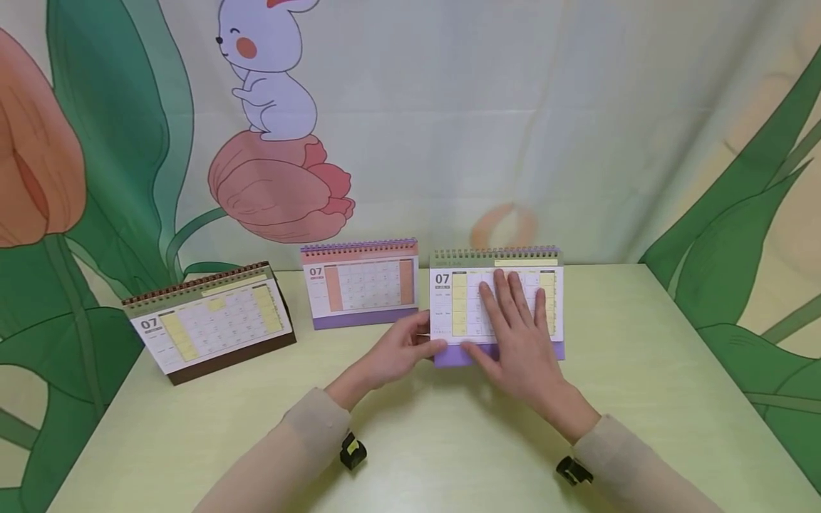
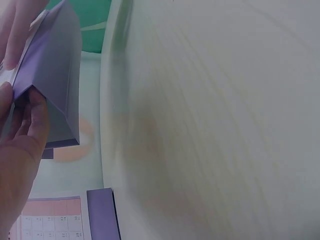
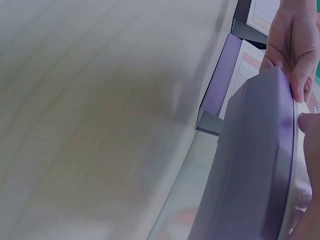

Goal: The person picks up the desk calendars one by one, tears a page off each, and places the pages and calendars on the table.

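Note:
A spiral-bound desk calendar (image 1: 459, 306) with a green header, yellow columns, "07" and a purple base is between the two hands. My left hand (image 1: 400, 348) holds its lower left corner, thumb on the front and fingers tucked inside the folded base, as the left wrist view shows on the purple base (image 2: 52, 65). Flat on the page lies my right hand (image 1: 522, 345), fingers straight and spread over the date grid, thumb near the bottom edge. From the right wrist view, the underside of the base (image 3: 245, 155) faces the camera, tilted up off the table.
Just left stands a second calendar (image 1: 372, 285) with a pink header and purple base. Farther left, another calendar (image 1: 224, 320) with a green header and brown base sits angled. A printed curtain (image 1: 417, 142) hangs behind the pale table (image 1: 410, 456).

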Demonstrator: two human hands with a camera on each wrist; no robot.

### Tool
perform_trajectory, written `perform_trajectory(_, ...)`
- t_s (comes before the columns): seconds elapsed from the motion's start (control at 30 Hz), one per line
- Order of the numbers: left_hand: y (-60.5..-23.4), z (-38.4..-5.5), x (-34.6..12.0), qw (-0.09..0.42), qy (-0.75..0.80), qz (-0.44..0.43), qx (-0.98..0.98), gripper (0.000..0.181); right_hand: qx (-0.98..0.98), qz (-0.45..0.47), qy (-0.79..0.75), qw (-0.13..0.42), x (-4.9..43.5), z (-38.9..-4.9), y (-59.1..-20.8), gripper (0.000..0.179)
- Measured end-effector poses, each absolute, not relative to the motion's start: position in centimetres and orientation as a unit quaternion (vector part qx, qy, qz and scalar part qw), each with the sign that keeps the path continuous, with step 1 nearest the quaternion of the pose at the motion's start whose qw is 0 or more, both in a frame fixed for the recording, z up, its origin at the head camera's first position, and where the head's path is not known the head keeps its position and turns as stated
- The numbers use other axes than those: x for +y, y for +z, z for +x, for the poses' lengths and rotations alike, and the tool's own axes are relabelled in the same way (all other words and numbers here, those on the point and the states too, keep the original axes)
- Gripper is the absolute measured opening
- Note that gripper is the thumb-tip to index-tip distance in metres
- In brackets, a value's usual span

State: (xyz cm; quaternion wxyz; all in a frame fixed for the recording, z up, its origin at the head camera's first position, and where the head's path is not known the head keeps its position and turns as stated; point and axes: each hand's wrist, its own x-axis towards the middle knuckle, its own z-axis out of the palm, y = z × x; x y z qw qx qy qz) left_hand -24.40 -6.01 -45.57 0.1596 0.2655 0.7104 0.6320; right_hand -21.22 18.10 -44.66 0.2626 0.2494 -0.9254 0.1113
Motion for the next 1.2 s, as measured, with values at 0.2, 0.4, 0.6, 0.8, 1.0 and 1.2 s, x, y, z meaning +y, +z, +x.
perform_trajectory(0.2, -45.3, -24.0, -5.9, 0.161, 0.640, 0.273, 0.700, 0.042, -0.922, 0.236, 0.101, 0.291, 17.8, -21.1, -44.7, 0.095)
perform_trajectory(0.4, -45.1, -23.6, -5.6, 0.158, 0.649, 0.279, 0.690, 0.041, -0.920, 0.221, 0.106, 0.305, 17.8, -21.1, -44.7, 0.097)
perform_trajectory(0.6, -45.3, -23.2, -5.3, 0.145, 0.654, 0.281, 0.687, 0.042, -0.918, 0.213, 0.103, 0.318, 17.8, -21.1, -44.5, 0.101)
perform_trajectory(0.8, -45.1, -23.1, -5.4, 0.139, 0.652, 0.292, 0.686, 0.045, -0.909, 0.228, 0.114, 0.330, 17.8, -21.2, -44.3, 0.098)
perform_trajectory(1.0, -44.8, -23.2, -5.5, 0.131, 0.648, 0.300, 0.688, 0.046, -0.900, 0.242, 0.118, 0.343, 17.9, -21.7, -44.2, 0.095)
perform_trajectory(1.2, -44.7, -23.4, -5.4, 0.126, 0.644, 0.305, 0.690, 0.043, -0.892, 0.245, 0.119, 0.361, 18.0, -22.0, -44.5, 0.090)
